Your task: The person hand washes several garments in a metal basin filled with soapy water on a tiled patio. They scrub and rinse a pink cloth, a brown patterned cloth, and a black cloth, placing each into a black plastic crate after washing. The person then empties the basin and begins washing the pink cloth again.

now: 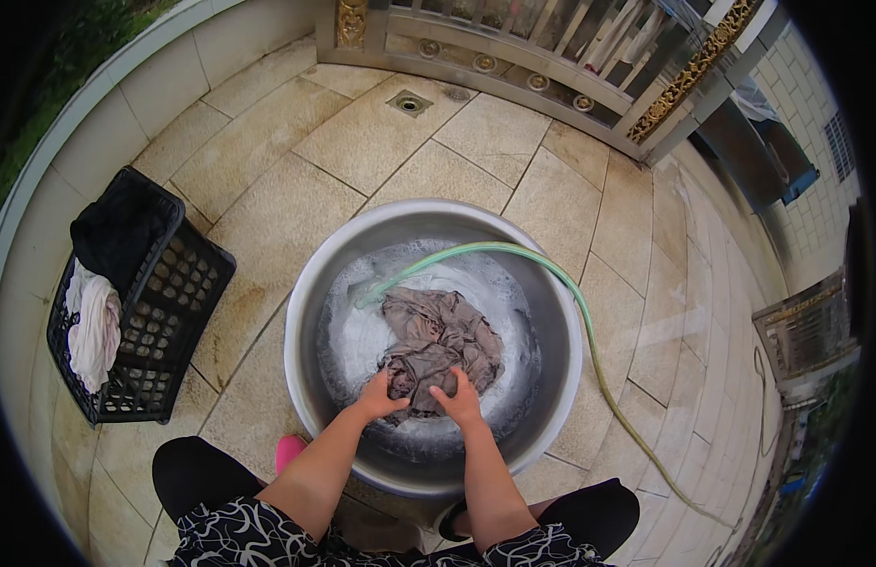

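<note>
A wide round metal basin (304,283) stands on the paving before me, with sudsy water (353,340) in it. Wet, crumpled greyish-brown fabric (445,326) with dark patterned parts lies bunched in the water. Both hands touch its near side. My left hand (379,398) is at the near left edge, thumb pointing inward. My right hand (460,400) is a little to the right, with thumb and fingers spread over the folds. Whether either hand grips the cloth is unclear. A green hose (480,246) crosses the basin's right rim, and its end dips into the water beside the fabric.
At left, a black plastic crate (165,312) carries dark cloth (119,227) and white cloth (96,329). A floor drain (410,104) lies ahead, near a metal gate (494,67). The hose trails right across the tiles. A pink shoe (289,452) is by the basin.
</note>
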A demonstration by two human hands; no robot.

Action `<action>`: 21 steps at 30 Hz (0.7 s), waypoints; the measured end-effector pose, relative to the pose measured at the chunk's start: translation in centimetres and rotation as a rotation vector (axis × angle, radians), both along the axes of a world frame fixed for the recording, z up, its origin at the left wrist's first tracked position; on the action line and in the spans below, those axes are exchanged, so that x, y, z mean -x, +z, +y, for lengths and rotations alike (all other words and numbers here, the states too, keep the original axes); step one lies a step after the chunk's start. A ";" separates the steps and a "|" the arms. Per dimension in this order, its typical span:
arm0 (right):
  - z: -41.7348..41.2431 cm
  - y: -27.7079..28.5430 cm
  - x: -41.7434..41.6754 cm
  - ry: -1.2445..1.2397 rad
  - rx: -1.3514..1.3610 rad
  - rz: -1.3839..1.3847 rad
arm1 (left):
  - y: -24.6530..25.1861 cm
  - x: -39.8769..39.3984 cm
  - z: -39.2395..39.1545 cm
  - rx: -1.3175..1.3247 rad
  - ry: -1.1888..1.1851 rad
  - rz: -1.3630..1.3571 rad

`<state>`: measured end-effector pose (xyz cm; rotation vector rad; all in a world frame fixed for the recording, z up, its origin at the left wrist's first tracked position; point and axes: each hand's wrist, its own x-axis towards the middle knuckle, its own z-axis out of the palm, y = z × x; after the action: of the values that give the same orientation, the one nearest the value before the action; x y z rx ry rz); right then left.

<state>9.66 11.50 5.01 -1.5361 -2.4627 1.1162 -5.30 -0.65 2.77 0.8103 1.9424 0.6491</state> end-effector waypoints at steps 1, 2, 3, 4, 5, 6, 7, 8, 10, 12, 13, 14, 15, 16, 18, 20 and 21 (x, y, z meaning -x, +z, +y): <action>-0.9 -0.8 -0.5 0.012 0.006 -0.095 | 1.2 -0.8 0.0 0.087 -0.129 0.138; -1.6 -1.7 -1.0 0.024 0.013 -0.189 | 2.4 -1.2 0.4 0.197 -0.143 0.022; -2.0 -2.3 -0.7 0.043 0.017 -0.271 | 1.5 -0.7 0.1 0.201 -0.111 -0.037; -1.7 -2.7 -0.9 -0.014 0.122 -0.182 | 0.1 -0.1 -0.4 0.204 -0.080 -0.099; -1.1 -3.0 -1.4 -0.071 0.228 -0.094 | -1.2 0.2 -0.7 0.205 -0.050 -0.160; -0.4 -3.2 -2.2 -0.136 0.333 -0.010 | 0.6 0.2 -0.5 0.287 0.386 -0.472; -0.2 -1.2 -2.0 -0.234 0.431 0.117 | 0.6 1.0 -0.4 0.211 0.743 -0.697; 0.1 0.9 -1.8 -0.332 0.527 0.245 | 0.7 2.0 -0.5 0.085 0.900 -0.877; 0.6 5.9 -0.8 -0.480 0.678 0.449 | 2.0 3.4 -0.4 -0.163 1.109 -1.164; 1.0 10.4 0.1 -0.500 0.722 0.601 | 3.9 4.6 0.0 -0.308 1.192 -1.202; 1.3 12.6 0.3 -0.481 0.748 0.650 | 5.3 5.3 0.5 -0.355 1.194 -1.188; 1.2 14.7 0.7 -0.447 0.739 0.677 | 7.0 6.1 0.8 -0.407 1.200 -1.168; 1.1 16.8 1.0 -0.417 0.724 0.704 | 8.8 6.8 1.2 -0.458 1.200 -1.153; 1.0 18.6 0.9 -0.392 0.705 0.729 | 11.0 7.3 1.6 -0.523 1.134 -1.157; 1.0 21.7 0.3 -0.382 0.669 0.822 | 16.3 8.0 2.2 -0.623 0.974 -1.132; 1.0 24.0 -0.4 -0.366 0.627 0.942 | 20.0 8.4 2.6 -0.716 0.805 -1.074; 0.9 25.1 -0.2 -0.376 0.611 0.987 | 21.6 8.7 2.6 -0.771 0.713 -1.036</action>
<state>9.86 12.38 30.08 -1.0159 -1.1968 1.9827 -13.95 1.99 24.41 0.0536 0.9233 1.8643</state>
